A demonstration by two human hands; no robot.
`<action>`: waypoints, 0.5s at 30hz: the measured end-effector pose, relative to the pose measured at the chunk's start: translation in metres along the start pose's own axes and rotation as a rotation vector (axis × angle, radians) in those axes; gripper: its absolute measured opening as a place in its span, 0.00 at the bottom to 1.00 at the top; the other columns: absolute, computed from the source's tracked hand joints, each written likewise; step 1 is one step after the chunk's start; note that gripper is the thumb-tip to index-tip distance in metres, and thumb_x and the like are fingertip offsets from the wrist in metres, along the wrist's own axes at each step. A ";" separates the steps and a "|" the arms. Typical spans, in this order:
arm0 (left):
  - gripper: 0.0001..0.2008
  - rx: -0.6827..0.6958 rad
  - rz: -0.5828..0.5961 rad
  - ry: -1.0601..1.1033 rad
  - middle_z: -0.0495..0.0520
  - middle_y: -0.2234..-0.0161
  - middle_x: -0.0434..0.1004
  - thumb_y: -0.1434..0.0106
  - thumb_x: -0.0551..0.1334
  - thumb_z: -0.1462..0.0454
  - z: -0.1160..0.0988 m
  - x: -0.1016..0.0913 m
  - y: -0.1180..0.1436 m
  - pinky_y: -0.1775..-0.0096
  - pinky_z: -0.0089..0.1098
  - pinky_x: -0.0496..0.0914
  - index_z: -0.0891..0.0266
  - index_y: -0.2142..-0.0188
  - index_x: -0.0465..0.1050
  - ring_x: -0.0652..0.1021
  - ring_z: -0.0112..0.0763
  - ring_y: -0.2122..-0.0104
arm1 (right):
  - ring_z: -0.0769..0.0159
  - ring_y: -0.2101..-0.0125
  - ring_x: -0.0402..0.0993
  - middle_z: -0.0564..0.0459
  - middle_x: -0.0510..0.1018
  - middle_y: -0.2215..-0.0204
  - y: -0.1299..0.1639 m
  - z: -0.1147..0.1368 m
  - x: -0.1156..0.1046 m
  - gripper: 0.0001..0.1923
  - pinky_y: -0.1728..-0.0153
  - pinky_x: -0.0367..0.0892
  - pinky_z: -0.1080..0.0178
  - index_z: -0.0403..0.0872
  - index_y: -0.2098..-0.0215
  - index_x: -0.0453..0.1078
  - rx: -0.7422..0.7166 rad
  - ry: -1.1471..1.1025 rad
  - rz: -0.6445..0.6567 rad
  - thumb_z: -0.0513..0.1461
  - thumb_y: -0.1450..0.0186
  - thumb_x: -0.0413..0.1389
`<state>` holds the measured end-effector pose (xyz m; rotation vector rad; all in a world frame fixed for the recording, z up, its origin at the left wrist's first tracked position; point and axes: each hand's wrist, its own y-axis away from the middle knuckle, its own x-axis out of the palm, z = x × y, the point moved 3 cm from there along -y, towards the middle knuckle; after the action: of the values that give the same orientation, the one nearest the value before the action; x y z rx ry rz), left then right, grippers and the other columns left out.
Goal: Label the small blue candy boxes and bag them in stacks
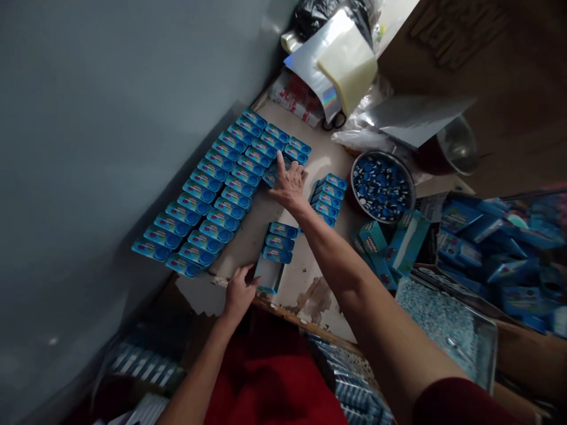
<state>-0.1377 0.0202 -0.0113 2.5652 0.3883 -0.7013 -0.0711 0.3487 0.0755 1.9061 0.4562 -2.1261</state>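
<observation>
Small, flat, bright-blue rectangular packs [190,208] with rounded corners, printed labels and a round blue disc toward one end lie face up in slanting, close-set rows on a pale, worn tabletop [245,236]. Two rows run long; a third, at the far end, is short. Beside it, some packs are shaded and partly hidden. Apart from the rows, near the table's front edge, sits an open, shallow blue box [268,275] with a whitish inside; three matching blue packs [279,242] line up at its far end.
</observation>
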 end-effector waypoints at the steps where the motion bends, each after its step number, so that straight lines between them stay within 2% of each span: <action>1: 0.20 -0.022 0.014 0.056 0.64 0.51 0.80 0.40 0.65 0.60 0.002 -0.001 0.000 0.44 0.46 0.72 0.64 0.48 0.77 0.79 0.47 0.49 | 0.44 0.48 0.57 0.37 0.62 0.47 0.002 -0.001 -0.006 0.55 0.44 0.50 0.42 0.45 0.24 0.39 0.000 -0.011 0.006 0.43 0.42 0.60; 3: 0.23 -0.097 0.065 0.192 0.64 0.51 0.81 0.40 0.65 0.57 0.008 -0.004 0.002 0.45 0.46 0.73 0.66 0.48 0.76 0.80 0.46 0.52 | 0.41 0.45 0.57 0.37 0.62 0.44 0.022 0.000 -0.031 0.55 0.43 0.51 0.40 0.47 0.23 0.37 -0.031 -0.042 -0.013 0.46 0.41 0.60; 5: 0.26 -0.185 0.103 0.314 0.63 0.52 0.81 0.40 0.65 0.52 0.012 -0.012 0.007 0.48 0.44 0.75 0.67 0.47 0.76 0.81 0.44 0.55 | 0.37 0.40 0.54 0.38 0.58 0.38 0.068 0.002 -0.073 0.56 0.41 0.50 0.37 0.51 0.23 0.35 -0.088 -0.084 -0.077 0.49 0.40 0.60; 7: 0.29 -0.272 0.074 0.414 0.63 0.53 0.82 0.40 0.66 0.48 0.012 -0.025 0.017 0.52 0.41 0.77 0.67 0.47 0.76 0.82 0.41 0.57 | 0.36 0.36 0.53 0.41 0.55 0.34 0.136 0.008 -0.119 0.55 0.38 0.49 0.35 0.56 0.23 0.32 -0.156 -0.161 -0.145 0.51 0.38 0.59; 9: 0.32 -0.338 0.081 0.526 0.62 0.55 0.82 0.40 0.66 0.45 0.006 -0.040 0.035 0.54 0.39 0.78 0.67 0.46 0.76 0.82 0.39 0.59 | 0.40 0.35 0.56 0.43 0.55 0.34 0.213 0.018 -0.151 0.55 0.37 0.55 0.38 0.60 0.23 0.30 -0.279 -0.285 -0.156 0.51 0.38 0.59; 10: 0.33 -0.371 0.110 0.573 0.62 0.56 0.83 0.40 0.66 0.44 0.002 -0.046 0.047 0.56 0.38 0.78 0.67 0.46 0.76 0.82 0.39 0.61 | 0.42 0.35 0.58 0.42 0.56 0.33 0.250 0.024 -0.156 0.54 0.38 0.59 0.39 0.61 0.23 0.31 -0.344 -0.333 -0.119 0.51 0.38 0.59; 12: 0.34 -0.418 0.176 0.598 0.61 0.58 0.83 0.39 0.64 0.41 -0.009 -0.056 0.071 0.61 0.36 0.79 0.67 0.46 0.76 0.83 0.38 0.64 | 0.43 0.35 0.60 0.42 0.59 0.34 0.309 0.032 -0.144 0.52 0.39 0.62 0.40 0.62 0.23 0.34 -0.350 -0.331 -0.069 0.49 0.37 0.58; 14: 0.34 -0.425 0.153 0.557 0.61 0.57 0.83 0.38 0.62 0.41 -0.019 -0.065 0.091 0.61 0.37 0.80 0.66 0.46 0.76 0.83 0.38 0.64 | 0.44 0.35 0.62 0.42 0.62 0.34 0.344 0.035 -0.110 0.49 0.40 0.64 0.40 0.63 0.23 0.37 -0.312 -0.266 -0.077 0.46 0.36 0.58; 15: 0.33 -0.391 0.135 0.535 0.61 0.54 0.83 0.37 0.62 0.42 -0.025 -0.066 0.097 0.58 0.38 0.80 0.65 0.44 0.75 0.84 0.40 0.60 | 0.44 0.35 0.63 0.42 0.63 0.34 0.353 0.035 -0.090 0.47 0.40 0.64 0.40 0.64 0.24 0.39 -0.292 -0.240 -0.091 0.44 0.35 0.57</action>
<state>-0.1462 -0.0609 0.0769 2.3347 0.4585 0.1179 0.0434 0.0082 0.1453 1.4785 0.7654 -2.1680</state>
